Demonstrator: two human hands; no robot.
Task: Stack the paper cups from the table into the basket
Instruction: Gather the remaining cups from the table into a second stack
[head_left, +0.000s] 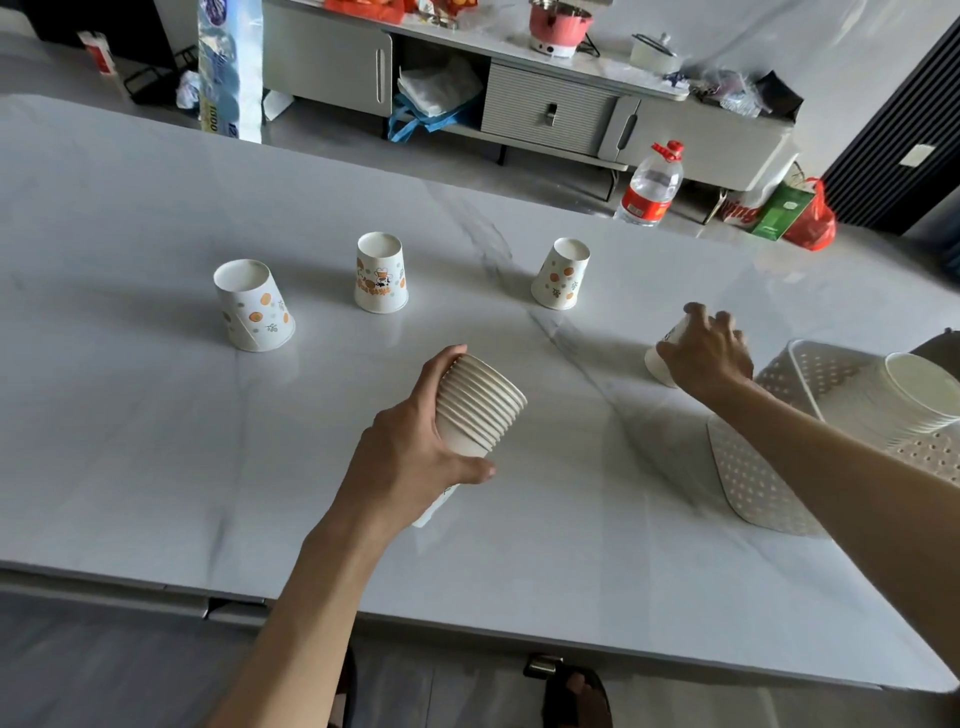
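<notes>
Already, nested cups (906, 397) lie in the basket (748, 483)

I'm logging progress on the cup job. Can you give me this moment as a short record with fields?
left hand: holds a nested stack of cups
right hand: closed over a single cup on the table
loose cups on table: three, upside down: left cup, middle cup, right cup
basket: white, perforated, at the right edge, holding another stack lying on its side
</notes>
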